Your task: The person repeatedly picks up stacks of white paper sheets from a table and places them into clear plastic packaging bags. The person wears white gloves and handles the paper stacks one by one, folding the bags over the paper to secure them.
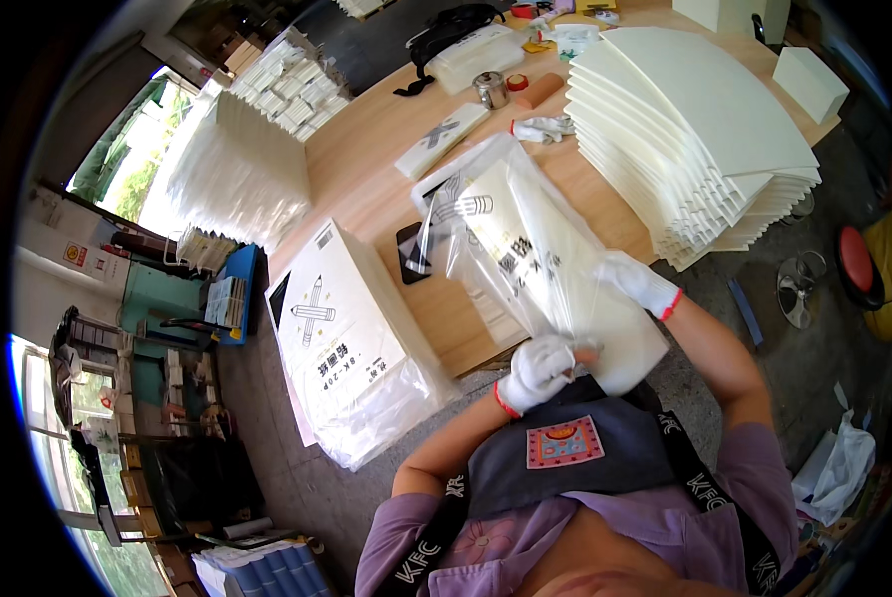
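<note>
A clear printed plastic bag (pixel 444 242) lies slanted on the table in front of me, with a stack of white paper sheets (pixel 630 356) partly inside it. The sheets' near end sticks out towards my apron. My left hand (pixel 539 373), in a white glove with a red cuff, is closed at the bag's near left edge; a bare fingertip shows through. My right hand (pixel 641 283), gloved alike, grips the right side of the sheets and bag; some of its fingers are hidden. To the left stands a pile of bagged paper packs (pixel 332 323) with a pencil drawing on top.
Fanned white sheets (pixel 700 109) are piled at the right of the wooden table (pixel 356 189). A tall plastic-wrapped stack (pixel 242 164) stands at the far left. Beyond the bag lie a phone (pixel 411 251), a spare glove (pixel 543 129), a metal cup (pixel 490 90) and a white box (pixel 442 141).
</note>
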`<move>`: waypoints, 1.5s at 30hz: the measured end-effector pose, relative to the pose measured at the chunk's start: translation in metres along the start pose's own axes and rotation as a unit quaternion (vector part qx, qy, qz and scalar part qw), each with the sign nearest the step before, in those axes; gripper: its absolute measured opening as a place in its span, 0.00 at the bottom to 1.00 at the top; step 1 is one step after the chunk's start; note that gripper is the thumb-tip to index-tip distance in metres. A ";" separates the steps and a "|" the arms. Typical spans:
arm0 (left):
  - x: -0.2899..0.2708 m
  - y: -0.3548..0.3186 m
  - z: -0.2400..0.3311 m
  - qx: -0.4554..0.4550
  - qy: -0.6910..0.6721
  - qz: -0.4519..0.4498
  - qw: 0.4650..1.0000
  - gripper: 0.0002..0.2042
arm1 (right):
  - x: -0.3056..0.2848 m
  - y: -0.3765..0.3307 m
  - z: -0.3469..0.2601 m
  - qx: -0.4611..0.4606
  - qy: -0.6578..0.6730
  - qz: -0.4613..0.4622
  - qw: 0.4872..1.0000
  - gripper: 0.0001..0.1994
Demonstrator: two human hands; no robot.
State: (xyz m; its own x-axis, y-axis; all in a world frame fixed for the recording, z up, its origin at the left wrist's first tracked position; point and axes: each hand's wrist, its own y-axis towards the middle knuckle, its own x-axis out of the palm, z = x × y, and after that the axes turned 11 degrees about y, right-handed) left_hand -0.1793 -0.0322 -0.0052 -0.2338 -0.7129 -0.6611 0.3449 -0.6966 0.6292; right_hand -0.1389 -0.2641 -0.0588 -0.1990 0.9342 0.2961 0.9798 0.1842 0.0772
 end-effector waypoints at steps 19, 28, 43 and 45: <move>0.014 -0.039 -0.036 -0.246 0.177 0.041 0.952 0.12 | 0.071 -0.048 0.010 -0.241 -0.660 0.199 0.683 0.12; -0.003 -0.140 -0.044 -0.591 0.145 0.179 0.773 0.09 | 0.027 -0.048 0.029 0.049 -0.700 0.064 0.710 0.12; -0.012 -0.120 0.026 -0.541 -0.008 0.170 0.824 0.07 | 0.055 -0.098 -0.034 0.103 -0.633 -0.121 0.758 0.12; -0.006 -0.142 0.021 -0.522 0.090 0.063 0.846 0.07 | 0.027 -0.101 -0.028 -0.018 -0.673 -0.078 0.735 0.11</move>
State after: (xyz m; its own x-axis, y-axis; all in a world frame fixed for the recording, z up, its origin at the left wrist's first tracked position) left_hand -0.2460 0.0691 -0.0822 -0.0245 -0.6869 -0.7263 0.9935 -0.0973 0.0586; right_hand -0.2436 -0.2665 -0.0321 -0.0881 0.3630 -0.9276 0.9411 0.3354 0.0418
